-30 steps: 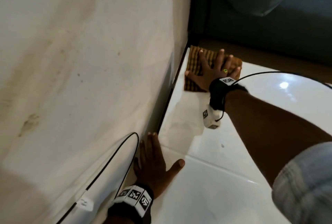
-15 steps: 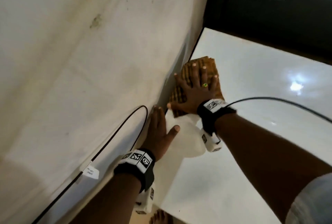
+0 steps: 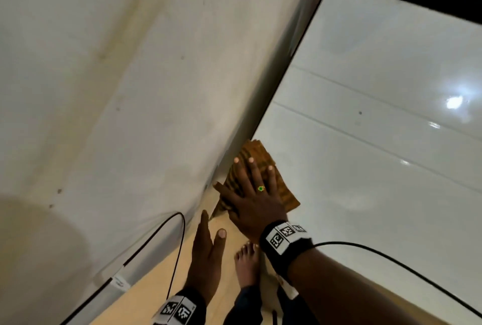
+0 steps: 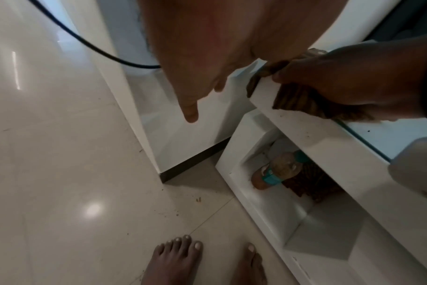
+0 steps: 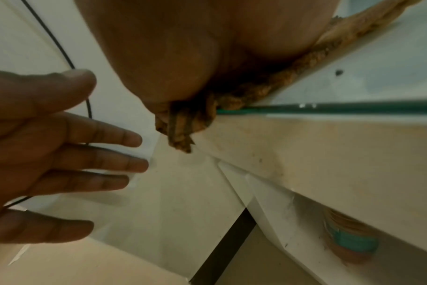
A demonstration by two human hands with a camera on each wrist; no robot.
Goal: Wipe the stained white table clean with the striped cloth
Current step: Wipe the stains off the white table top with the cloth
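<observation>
Brown striped cloth (image 3: pixel 257 176) lies flat under the right hand's (image 3: pixel 251 199) spread fingers (image 3: pixel 254 170) at the surface's (image 3: pixel 365 168) near corner; left hand (image 3: pixel 206 254) hangs open beside, holding nothing.

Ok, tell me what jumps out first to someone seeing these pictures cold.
First, the right hand pressed flat on the brown striped cloth at the near corner of the glossy white table, the cloth's edge spilling over the rim. Next, the left hand open with fingers spread, off the table above the floor, beside a bare foot.
</observation>
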